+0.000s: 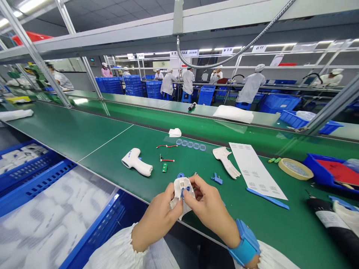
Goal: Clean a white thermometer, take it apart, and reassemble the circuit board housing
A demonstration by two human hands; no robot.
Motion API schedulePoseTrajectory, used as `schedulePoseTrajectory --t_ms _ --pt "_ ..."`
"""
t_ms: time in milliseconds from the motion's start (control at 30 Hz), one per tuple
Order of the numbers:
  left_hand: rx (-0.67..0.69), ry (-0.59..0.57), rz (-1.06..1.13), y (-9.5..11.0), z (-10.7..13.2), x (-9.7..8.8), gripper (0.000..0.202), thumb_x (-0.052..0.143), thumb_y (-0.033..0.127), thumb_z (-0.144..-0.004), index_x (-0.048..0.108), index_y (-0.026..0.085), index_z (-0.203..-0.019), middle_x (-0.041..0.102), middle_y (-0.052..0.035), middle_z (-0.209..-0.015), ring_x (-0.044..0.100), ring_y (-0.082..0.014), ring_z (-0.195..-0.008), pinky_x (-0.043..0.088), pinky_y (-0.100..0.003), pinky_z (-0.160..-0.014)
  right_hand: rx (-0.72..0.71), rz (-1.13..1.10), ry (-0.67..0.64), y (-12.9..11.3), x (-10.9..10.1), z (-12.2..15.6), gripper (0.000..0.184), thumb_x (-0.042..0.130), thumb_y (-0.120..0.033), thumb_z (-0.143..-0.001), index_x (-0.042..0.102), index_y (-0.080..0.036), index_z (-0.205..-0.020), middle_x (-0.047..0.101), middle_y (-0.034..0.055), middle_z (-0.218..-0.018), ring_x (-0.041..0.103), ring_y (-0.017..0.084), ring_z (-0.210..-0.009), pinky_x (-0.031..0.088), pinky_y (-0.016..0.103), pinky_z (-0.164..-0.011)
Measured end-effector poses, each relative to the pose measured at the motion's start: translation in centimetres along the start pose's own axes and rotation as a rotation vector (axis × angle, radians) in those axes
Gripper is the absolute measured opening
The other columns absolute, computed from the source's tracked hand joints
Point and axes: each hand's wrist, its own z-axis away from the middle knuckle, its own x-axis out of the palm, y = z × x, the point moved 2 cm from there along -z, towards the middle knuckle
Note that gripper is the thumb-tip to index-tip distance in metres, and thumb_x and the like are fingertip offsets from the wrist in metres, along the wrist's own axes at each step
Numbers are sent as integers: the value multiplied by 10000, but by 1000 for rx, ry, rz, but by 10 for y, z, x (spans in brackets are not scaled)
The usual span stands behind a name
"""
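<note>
- Near left, blue crates [33, 175] sit below the bench edge, filled with white parts.
- The green bench surface [70, 130] runs from far left to near right, crossed by a thin white line.
- A white gun-shaped housing [137, 161] lies on it left of centre, with red wires [166, 146] and a small green circuit board [164, 167] just to its right.
- At near centre the left hand [158, 216] is closed around a white shell half [182, 188], held just above the bench's near edge; the right hand [209, 209] pinches it from the right, thumb on its face.
- Beyond them lies a row of blue rings [190, 144].
- To the right are another white shell [226, 160], a white label sheet [256, 170] and a tape roll [295, 169].
- Across the far room, people in white coats [251, 87] work beside stacked blue bins [131, 85].
</note>
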Motion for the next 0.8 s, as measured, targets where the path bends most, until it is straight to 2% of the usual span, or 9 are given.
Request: schedulePoseTrajectory --t_ms 100,200,267,333,433,500,667,800 --pt "14 -9 73 -5 -4 -7 134 412 300 -893 464 201 -966 596 -15 -838 545 -183 -763 407 -274 -731 -17 48 10 -2 -15 -2 154 517 -289 -838 558 -205 -960 635 -2 -827 543 110 -572 444 227 -527" --pt "-14 45 172 -16 -9 -23 267 426 348 -895 452 194 -1111 592 -17 -851 536 -170 -726 428 -247 -641 -57 57 104 -2 -46 -7 310 547 -370 -833 530 -213 -1101 642 35 -927 608 149 -692 497 262 -604" --pt "-66 71 222 -26 -12 -32 377 433 402 -887 413 186 -1196 573 -11 -808 502 -151 -635 430 -231 -543 -74 150 148 3 -67 -11 283 515 -378 -856 544 -222 -1091 646 34 -902 614 170 -762 502 279 -640" --pt "-125 54 276 -35 -16 -37 476 461 452 -865 381 181 -1248 559 -5 -770 478 -141 -581 429 -222 -475 -85 316 86 10 -79 -16 218 466 -336 -882 577 -227 -1034 651 28 -886 609 173 -777 493 285 -641" --pt "-181 35 353 -42 -22 -39 567 523 491 -821 377 182 -1273 553 2 -738 485 -138 -559 446 -225 -458 -100 483 -84 22 -82 -23 190 459 -248 -867 618 -221 -967 657 28 -914 605 181 -788 484 297 -645" --pt "-196 40 395 -43 -25 -38 598 551 502 -799 376 186 -1276 550 6 -735 485 -132 -548 456 -232 -461 -105 515 -141 27 -79 -30 186 484 -205 -842 638 -209 -946 660 37 -916 606 195 -806 483 313 -671" --pt "-242 27 450 -34 -33 -37 666 604 513 -750 366 164 -1266 532 20 -700 484 -125 -536 455 -239 -494 -110 570 -192 23 -71 -56 207 493 -132 -828 647 -189 -955 666 45 -943 608 200 -853 471 315 -731" --pt "-266 23 474 -29 -35 -42 616 626 476 -748 393 174 -1231 550 16 -734 507 -123 -568 429 -230 -537 -85 594 -196 20 -84 -66 230 489 -109 -815 654 -197 -948 677 29 -938 619 186 -825 473 296 -730"
